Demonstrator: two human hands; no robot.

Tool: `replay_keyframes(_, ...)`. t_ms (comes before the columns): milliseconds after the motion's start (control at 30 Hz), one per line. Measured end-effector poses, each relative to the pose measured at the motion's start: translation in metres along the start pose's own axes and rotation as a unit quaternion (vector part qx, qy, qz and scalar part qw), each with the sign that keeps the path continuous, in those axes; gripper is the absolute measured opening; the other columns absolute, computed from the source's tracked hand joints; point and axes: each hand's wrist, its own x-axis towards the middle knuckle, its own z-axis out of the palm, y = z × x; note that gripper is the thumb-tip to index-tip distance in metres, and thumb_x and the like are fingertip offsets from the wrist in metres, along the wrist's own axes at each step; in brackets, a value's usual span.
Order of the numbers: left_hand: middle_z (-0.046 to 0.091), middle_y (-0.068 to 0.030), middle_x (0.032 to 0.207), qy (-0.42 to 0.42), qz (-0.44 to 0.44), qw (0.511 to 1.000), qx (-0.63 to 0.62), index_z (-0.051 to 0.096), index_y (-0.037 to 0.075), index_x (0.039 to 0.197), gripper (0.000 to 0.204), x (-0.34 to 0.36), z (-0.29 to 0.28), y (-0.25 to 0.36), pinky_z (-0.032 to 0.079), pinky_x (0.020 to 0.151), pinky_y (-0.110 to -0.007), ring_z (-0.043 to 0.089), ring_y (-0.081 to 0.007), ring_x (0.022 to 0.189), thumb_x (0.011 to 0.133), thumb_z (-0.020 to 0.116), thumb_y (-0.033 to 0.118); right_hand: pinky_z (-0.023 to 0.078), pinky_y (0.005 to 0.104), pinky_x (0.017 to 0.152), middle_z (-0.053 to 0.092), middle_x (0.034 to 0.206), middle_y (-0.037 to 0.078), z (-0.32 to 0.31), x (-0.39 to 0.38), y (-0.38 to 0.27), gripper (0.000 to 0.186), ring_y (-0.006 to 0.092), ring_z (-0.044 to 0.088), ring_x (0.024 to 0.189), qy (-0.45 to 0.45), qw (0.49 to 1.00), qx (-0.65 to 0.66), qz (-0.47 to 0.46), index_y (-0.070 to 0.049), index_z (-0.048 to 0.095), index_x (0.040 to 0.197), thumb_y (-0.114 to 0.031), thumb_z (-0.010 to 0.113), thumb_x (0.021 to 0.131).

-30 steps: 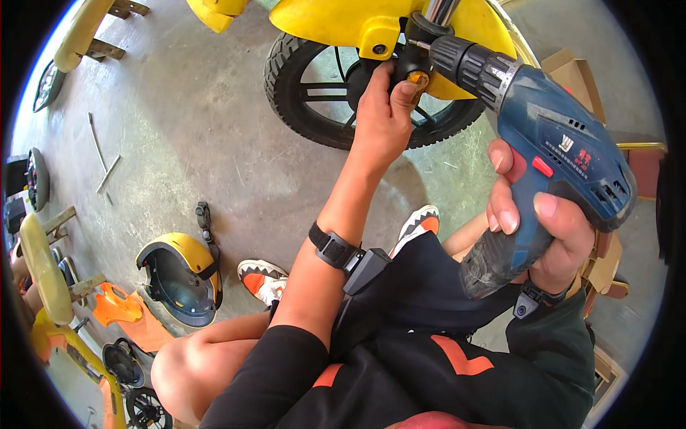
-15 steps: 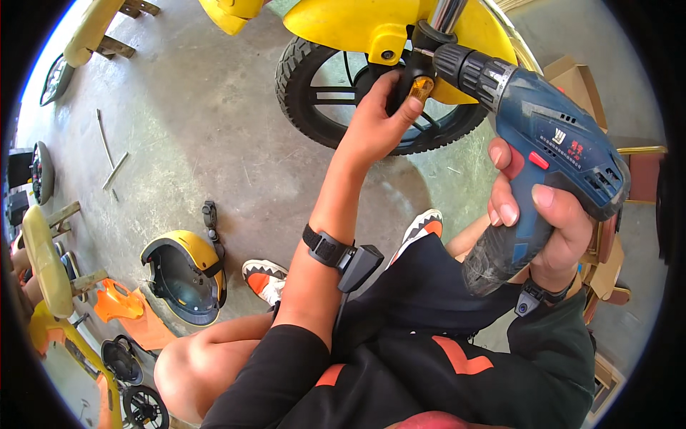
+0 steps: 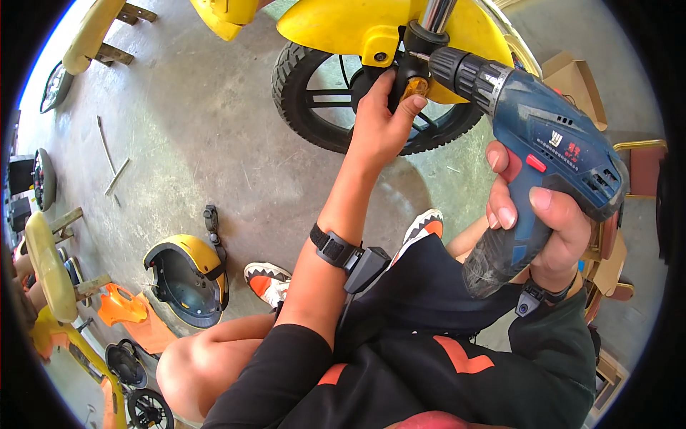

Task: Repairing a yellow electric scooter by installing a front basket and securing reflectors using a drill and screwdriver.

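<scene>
The right hand (image 3: 561, 229), at the right of the frame, grasps a cordless drill (image 3: 554, 136) by its scuffed pistol grip, fingers bent around the front and thumb laid along the near side. The drill's casing is blue and black moulded plastic, with a small red switch (image 3: 536, 163). Its ribbed, tapering black chuck (image 3: 464, 74) points to the upper left, where a thin metal bit (image 3: 420, 56) overlaps a black fork leg (image 3: 411, 64); whether they touch cannot be told.

The left hand (image 3: 382, 125), at upper centre, is curled around that fork leg, its thumb at the lower end of a faceted amber reflector (image 3: 415, 87); some fingertips are hidden. A polished chrome tube (image 3: 437, 14) rises above, beside a smooth, curved yellow fender (image 3: 329, 25). Beneath is a knobbly rubber tyre (image 3: 291, 107) on a black spoked wheel.

At lower left, a glossy yellow helmet (image 3: 191, 248) lies open side up on mottled concrete (image 3: 236, 157). Two slim metal rods (image 3: 116, 177) lie at left; a cardboard box (image 3: 580, 89) stands at upper right.
</scene>
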Motion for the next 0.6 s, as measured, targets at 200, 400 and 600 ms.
replay_keyframes(200, 0.061, -0.0103, 0.092, -0.014, -0.043, 0.997, -0.067, 0.050, -0.005, 0.110, 0.047, 0.0020, -0.0030, -0.0037, 0.045, 0.074, -0.029, 0.055, -0.0159, 0.080, 0.081, 0.068, 0.028, 0.047, 0.0284, 0.064, 0.048, 0.106, 0.018, 0.0017, 0.0014, 0.0003, 0.058, 0.0166, 0.054, 0.070, -0.003, 1.000, 0.003, -0.006, 0.005, 0.037, 0.126, -0.012, 0.052, 0.073)
replay_keyframes(400, 0.060, -0.0067, 0.086, -0.024, -0.054, 0.989, -0.137, 0.049, -0.006, 0.112, 0.049, 0.0046, -0.0016, 0.0011, 0.044, 0.068, -0.024, 0.053, -0.0100, 0.075, 0.083, 0.066, 0.030, 0.048, 0.0284, 0.064, 0.048, 0.106, 0.018, 0.0001, 0.0004, 0.0016, 0.057, 0.0169, 0.055, 0.070, -0.006, 1.000, 0.008, -0.008, 0.005, 0.037, 0.126, -0.011, 0.052, 0.073)
replay_keyframes(600, 0.059, -0.0032, 0.070, 0.016, 0.005, 0.999, -0.048, 0.053, -0.004, 0.103, 0.040, 0.0054, 0.0016, 0.0043, 0.043, 0.058, -0.023, 0.051, -0.0086, 0.062, 0.084, 0.066, 0.029, 0.048, 0.0284, 0.063, 0.049, 0.106, 0.018, -0.0016, -0.0001, 0.0006, 0.057, 0.0172, 0.055, 0.070, -0.004, 1.000, 0.010, -0.004, 0.005, 0.037, 0.126, -0.011, 0.053, 0.073)
